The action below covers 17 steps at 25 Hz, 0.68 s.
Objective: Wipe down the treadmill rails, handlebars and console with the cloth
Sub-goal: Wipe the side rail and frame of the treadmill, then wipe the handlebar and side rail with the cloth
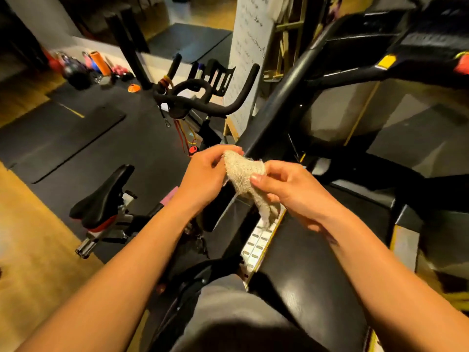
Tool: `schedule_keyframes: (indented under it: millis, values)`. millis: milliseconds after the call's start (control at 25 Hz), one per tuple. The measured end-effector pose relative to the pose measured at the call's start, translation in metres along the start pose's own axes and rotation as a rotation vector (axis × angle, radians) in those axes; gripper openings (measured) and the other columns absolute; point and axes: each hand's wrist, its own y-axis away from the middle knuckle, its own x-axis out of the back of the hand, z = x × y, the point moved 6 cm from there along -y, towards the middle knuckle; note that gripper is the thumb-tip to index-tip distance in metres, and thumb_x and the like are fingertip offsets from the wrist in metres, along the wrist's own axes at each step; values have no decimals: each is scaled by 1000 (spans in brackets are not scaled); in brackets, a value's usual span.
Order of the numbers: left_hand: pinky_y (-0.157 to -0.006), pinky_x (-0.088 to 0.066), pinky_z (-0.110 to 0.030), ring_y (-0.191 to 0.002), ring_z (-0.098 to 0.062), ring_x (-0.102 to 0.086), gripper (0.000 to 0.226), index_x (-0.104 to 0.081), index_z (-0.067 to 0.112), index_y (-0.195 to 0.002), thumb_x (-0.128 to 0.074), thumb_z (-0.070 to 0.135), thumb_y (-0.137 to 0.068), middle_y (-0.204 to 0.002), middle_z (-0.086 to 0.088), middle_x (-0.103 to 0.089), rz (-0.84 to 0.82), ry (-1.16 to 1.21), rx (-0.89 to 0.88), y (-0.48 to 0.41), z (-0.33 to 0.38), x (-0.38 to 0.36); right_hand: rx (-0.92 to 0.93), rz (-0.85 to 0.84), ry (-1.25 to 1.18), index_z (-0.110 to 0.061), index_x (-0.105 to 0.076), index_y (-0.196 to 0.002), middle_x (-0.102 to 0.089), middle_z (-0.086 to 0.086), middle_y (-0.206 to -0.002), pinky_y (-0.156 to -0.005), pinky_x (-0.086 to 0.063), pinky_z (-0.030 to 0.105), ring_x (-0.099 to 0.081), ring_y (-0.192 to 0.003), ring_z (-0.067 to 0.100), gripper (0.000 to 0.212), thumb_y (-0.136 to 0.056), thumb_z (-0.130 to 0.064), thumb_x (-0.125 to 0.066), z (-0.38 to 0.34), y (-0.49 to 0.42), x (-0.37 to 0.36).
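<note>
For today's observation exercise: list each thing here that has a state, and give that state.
Cloth: bunched, held between both hands, one end hanging down.
Left hand: pinching the cloth.
Right hand: pinching the cloth.
Treadmill rail: not being wiped; hands above it.
Exercise bike: unused, saddle free.

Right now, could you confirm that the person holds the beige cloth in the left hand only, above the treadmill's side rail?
Not quite: the head view shows both the left hand and the right hand pinching the beige cloth above the treadmill's side rail.
</note>
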Motion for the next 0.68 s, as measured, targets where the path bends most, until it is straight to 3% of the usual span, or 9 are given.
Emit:
schedule_keyframes:
  millis: [80, 160, 240, 320, 400, 520, 600, 680]
  values:
    - [-70, -45, -11, -82, 7, -63, 42, -58, 11, -122, -49, -13, -88, -98, 5, -67, -89, 39, -80, -1, 13, -20, 71, 52, 18, -17, -68, -95, -71, -7, -81, -67, -47, 20, -64, -74, 2, 7, -90, -20, -65, -23, 11, 19]
    - [-75, -46, -12, -86, 5, -63, 54, -49, 5, -129, -50, -22, -83, -102, 5, -63, -185, 89, -175, -2, 23, -39, 127, 118, 55, -13, -63, -100, -73, -3, -89, -73, -55, 24, -70, -82, 6, 16, -85, -9, -68, -39, 18, 37]
    - [-81, -47, -13, -97, 1, -63, 51, -51, 5, -129, -59, -17, -83, -110, 3, -63, -229, 153, -224, -6, 30, -53, 111, 170, 45, -9, -58, -112, -74, 7, -98, -77, -60, 32, -72, -90, 18, 33, -82, -2, -71, -48, 24, 49]
    - [-80, -47, -13, -95, 1, -64, 34, -62, 6, -118, -64, -5, -86, -104, 2, -68, -227, 172, -221, -13, 35, -66, 75, 222, -49, -7, -58, -114, -75, 11, -95, -74, -61, 35, -74, -86, 23, 37, -80, -2, -72, -51, 23, 60]
    - [-74, -49, -19, -84, -5, -65, 18, -71, 7, -104, -64, 3, -88, -89, 1, -72, -199, 264, -140, -21, 28, -75, 77, 287, -128, -5, -60, -108, -76, 12, -91, -75, -61, 39, -74, -83, 26, 32, -79, -3, -73, -51, 18, 68]
    - [-72, -46, -42, -78, -26, -58, 7, -68, 10, -87, -62, 12, -85, -82, -13, -65, -158, 525, 32, -33, 15, -83, 99, 380, -61, -9, -64, -93, -76, 10, -87, -78, -59, 48, -74, -81, 26, 21, -77, -8, -77, -47, 4, 78]
    - [-66, -41, -38, -69, -22, -53, 12, -63, 17, -75, -58, 13, -85, -73, -6, -59, -157, 659, 132, -41, 7, -88, 107, 445, -18, -16, -65, -83, -75, 8, -86, -77, -58, 51, -73, -80, 26, 18, -74, -15, -81, -42, -10, 84]
    - [-62, -38, -31, -66, -14, -51, 14, -59, 17, -75, -54, 14, -87, -71, -3, -55, -157, 820, 200, -48, 2, -91, 149, 538, 168, -22, -65, -82, -72, 4, -84, -76, -58, 48, -70, -79, 22, 21, -73, -29, -82, -38, -26, 87]
